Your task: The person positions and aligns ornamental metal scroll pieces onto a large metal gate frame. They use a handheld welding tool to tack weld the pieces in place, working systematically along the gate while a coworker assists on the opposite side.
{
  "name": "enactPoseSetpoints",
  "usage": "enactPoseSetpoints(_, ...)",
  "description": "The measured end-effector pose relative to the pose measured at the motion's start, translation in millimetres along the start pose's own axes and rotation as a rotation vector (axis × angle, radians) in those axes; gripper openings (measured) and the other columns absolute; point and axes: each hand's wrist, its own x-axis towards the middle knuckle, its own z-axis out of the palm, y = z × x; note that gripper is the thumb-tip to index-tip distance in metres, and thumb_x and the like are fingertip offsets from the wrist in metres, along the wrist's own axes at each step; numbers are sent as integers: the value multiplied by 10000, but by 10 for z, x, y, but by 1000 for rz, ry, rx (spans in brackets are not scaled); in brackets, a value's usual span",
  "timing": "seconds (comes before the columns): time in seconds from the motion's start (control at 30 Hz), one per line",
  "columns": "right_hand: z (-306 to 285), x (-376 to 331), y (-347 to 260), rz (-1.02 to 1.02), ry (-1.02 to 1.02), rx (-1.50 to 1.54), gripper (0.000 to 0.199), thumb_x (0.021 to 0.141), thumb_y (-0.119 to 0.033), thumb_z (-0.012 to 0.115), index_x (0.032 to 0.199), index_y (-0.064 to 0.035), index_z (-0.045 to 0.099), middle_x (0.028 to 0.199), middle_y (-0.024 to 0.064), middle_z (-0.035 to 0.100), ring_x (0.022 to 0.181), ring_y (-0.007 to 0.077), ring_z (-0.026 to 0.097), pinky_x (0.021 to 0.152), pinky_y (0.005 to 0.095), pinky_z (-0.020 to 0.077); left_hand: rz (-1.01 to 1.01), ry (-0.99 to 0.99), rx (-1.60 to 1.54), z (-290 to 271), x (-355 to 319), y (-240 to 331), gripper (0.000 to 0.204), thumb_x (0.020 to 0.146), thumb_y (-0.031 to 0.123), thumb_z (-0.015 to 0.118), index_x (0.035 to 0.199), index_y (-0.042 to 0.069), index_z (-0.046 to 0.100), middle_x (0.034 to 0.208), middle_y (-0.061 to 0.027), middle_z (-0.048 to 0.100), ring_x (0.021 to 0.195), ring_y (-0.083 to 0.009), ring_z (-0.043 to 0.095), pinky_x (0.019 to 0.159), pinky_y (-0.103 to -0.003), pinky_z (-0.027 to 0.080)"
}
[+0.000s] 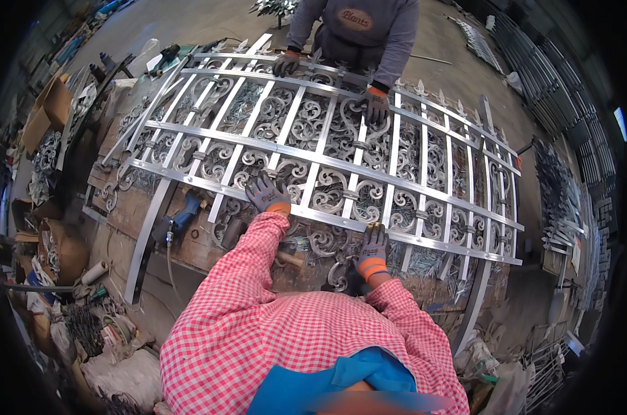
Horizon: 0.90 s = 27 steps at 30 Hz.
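A silvery metal fence panel [286, 149] lies across the work table, with long rails, crossing bars and scroll ornaments between them. My left hand [268, 195], in a grey glove with an orange cuff, rests over the near rail [313, 212], fingers spread. Farther right, my right hand [373, 250], gloved alike, touches the same rail with its fingers stretched out. Across the panel, a co-worker's gloved hands are on its far side, one at the far rail and the other among the scrolls [341, 114].
A blue air tool [183, 213] with a hose and a hammer [289, 259] lie on the wooden table [210, 252] near me. Cardboard boxes [49, 114] and clutter stand at left. Stacked metal panels [569, 97] line the right. The co-worker [358, 34] stands opposite.
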Motion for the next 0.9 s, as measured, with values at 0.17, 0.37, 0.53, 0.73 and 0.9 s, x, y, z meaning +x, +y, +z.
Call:
enactPoseSetpoints(0.17,24,-7,21,4,38,8,1110,771,-556,656,1543,19,103,1599,263,107,1477,448,88,1186,553,87,-1,23,27,10,-5,28,688,892,491,509,1431,69,434,1409,-142,488,1362,-339,380,1170,-532,151)
enactPoseSetpoints(0.37,86,57,12,-3,53,-4,1119,765,-522,667,1536,40,83,1598,264,100,1474,450,103,1190,556,71,-10,12,37,19,12,-5,729,837,496,574,1427,86,448,1387,-129,503,1330,-321,420,1157,-531,187)
enactPoseSetpoints(0.53,264,112,47,-13,83,11,1114,751,-515,682,1537,31,112,1595,274,93,1474,446,96,1187,566,65,-2,-14,60,-5,-7,37,721,841,523,559,1412,89,475,1385,-114,508,1322,-303,427,1148,-535,200)
enactPoseSetpoints(0.73,105,15,27,-21,29,-21,1005,797,-468,609,1543,9,135,1595,261,127,1479,438,88,1180,582,63,0,-48,62,-59,-33,62,738,847,533,550,1431,92,456,1436,-117,474,1343,-307,411,1149,-534,197)
enactPoseSetpoints(0.9,148,66,3,-11,73,-80,1115,777,-567,639,1531,50,97,1594,278,103,1478,454,78,1182,567,62,-26,-34,53,43,38,-15,740,844,530,553,1444,109,444,1463,-109,459,1348,-297,406,1160,-531,181)
